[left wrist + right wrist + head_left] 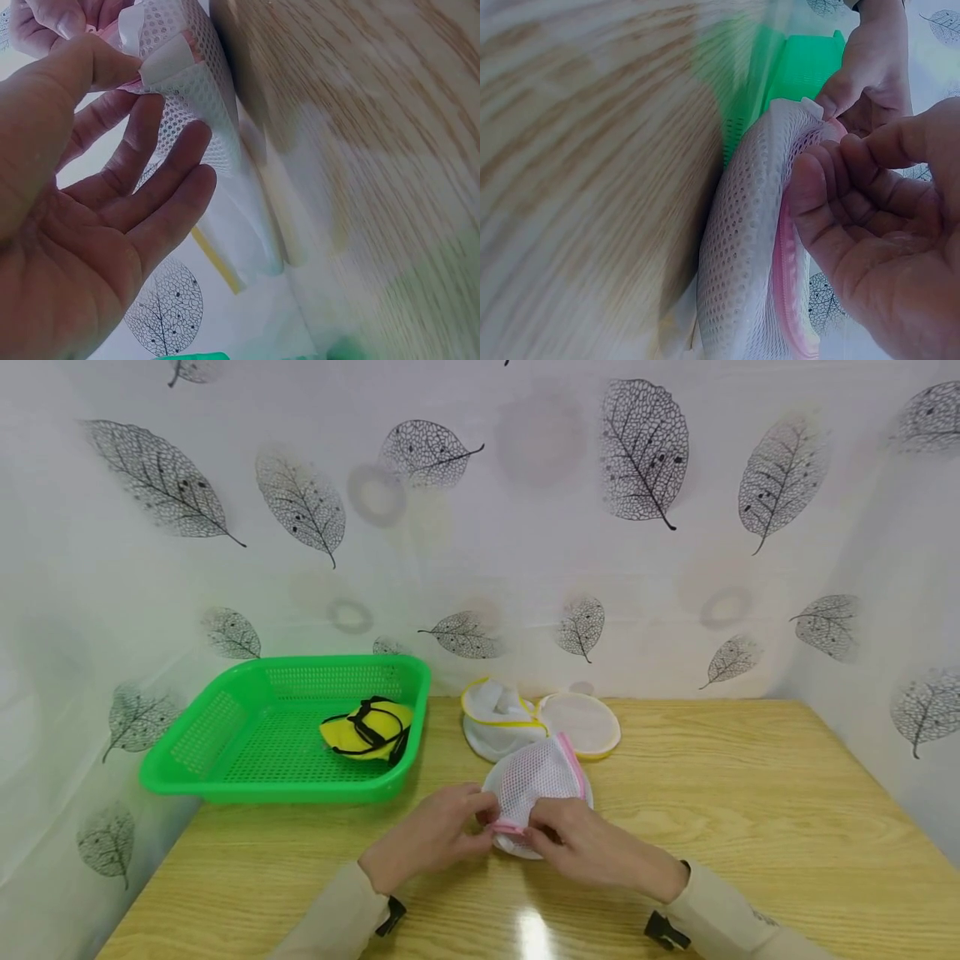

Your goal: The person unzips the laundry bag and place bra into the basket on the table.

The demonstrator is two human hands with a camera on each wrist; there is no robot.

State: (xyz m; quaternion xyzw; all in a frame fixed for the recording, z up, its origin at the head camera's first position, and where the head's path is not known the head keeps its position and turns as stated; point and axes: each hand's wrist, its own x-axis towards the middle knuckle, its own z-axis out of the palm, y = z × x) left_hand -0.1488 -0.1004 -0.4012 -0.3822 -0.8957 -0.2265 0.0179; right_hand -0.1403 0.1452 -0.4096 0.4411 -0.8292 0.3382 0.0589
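A white mesh laundry bag point(532, 772) with a pink zipper point(784, 259) lies on the table in front of me, its mesh top raised. My left hand point(438, 831) pinches the bag's edge near one end of the zipper, between thumb and forefinger; in the left wrist view its other fingers point(176, 176) spread loosely along the mesh. Close beside it, my right hand point(588, 843) has curled fingers and pinches at the zipper line. Whether it holds a zipper pull is hidden by the fingers. A second white mesh bag with yellow trim point(498, 739) lies just behind.
On the left stands a green plastic basket point(300, 793) holding a yellow item with black straps point(375, 727). The yellow-trimmed bag's round flap point(581, 725) lies spread to its right. A leaf-patterned white curtain point(495, 552) borders the wooden table point(720, 793) behind and at the sides.
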